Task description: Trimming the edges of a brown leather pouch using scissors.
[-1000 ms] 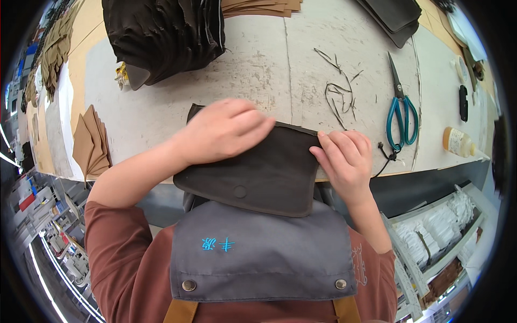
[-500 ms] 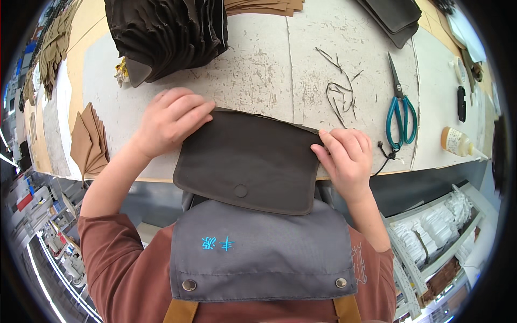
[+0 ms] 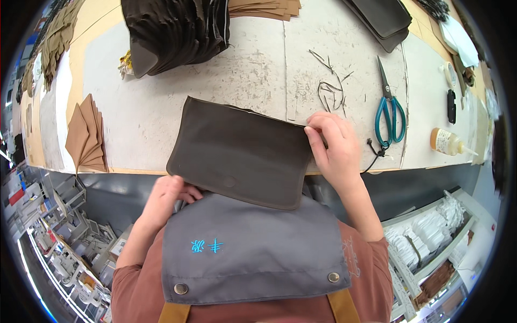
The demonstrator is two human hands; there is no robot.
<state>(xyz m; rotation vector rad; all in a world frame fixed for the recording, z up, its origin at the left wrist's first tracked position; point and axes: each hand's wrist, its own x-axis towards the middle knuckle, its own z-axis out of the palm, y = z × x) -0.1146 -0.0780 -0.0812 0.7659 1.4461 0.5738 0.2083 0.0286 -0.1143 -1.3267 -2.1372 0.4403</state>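
Observation:
A dark brown leather-like panel (image 3: 237, 153) with rounded lower corners and stitched edges lies tilted across the table's near edge. A round outline shows near its lower edge. At its upper right corner my right hand (image 3: 335, 142) pinches the panel between thumb and fingers. My left hand (image 3: 171, 195) is beside the lower left corner, its fingers loosely bent and apart; whether they touch the edge is hard to see. Below the panel is my grey apron (image 3: 253, 253).
A thick stack of dark pieces (image 3: 177, 35) stands at the back left, with brown pieces (image 3: 89, 134) nearer on the left. Loose dark threads (image 3: 331, 89), teal-handled scissors (image 3: 389, 110) and a bottle of amber liquid (image 3: 449, 142) lie on the right. More dark panels (image 3: 379, 21) are behind.
My left hand has let go of the panel's upper left corner and moved down to its lower left. The right hand keeps its corner; the panel has shifted slightly up and left.

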